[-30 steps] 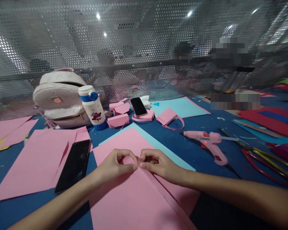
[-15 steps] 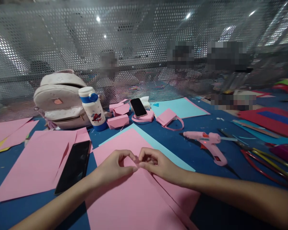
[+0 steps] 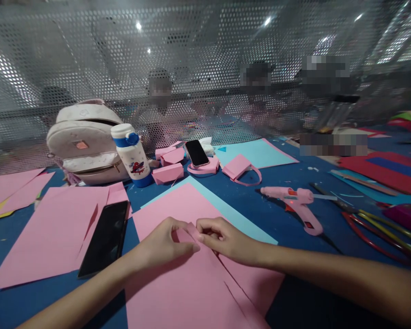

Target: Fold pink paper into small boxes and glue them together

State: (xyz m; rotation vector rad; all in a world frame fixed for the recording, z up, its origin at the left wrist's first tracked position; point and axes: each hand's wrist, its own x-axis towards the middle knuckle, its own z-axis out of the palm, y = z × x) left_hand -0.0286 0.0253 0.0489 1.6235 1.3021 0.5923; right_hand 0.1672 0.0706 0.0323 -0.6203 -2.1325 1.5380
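Observation:
A narrow pink paper strip (image 3: 193, 232) is held up at its end between both my hands, over a large pink sheet (image 3: 178, 292). My right hand (image 3: 228, 238) pinches it, thumb against curled fingers. My left hand (image 3: 164, 243) curves around the strip's other side, its fingers at the edge and the thumb stretched below; the exact contact is partly hidden. From my fingers the strip seems to run down to the lower right across the sheet. Beneath lie another pink sheet (image 3: 188, 201) and a light blue sheet (image 3: 239, 218).
Left are a black phone (image 3: 104, 240), pink sheets (image 3: 55, 228), a backpack (image 3: 85, 141) and a bottle (image 3: 132, 155). Small folded pink paper pieces (image 3: 167, 173) and another phone (image 3: 197, 153) lie behind. Right are a pink glue gun (image 3: 296, 203) and scissors (image 3: 366, 228). A perforated metal panel (image 3: 205, 55) stands behind.
The strip's end now shows, tilted, between my fingers. My right hand has shifted slightly, and my left fingers and thumb sit a little lower around the strip.

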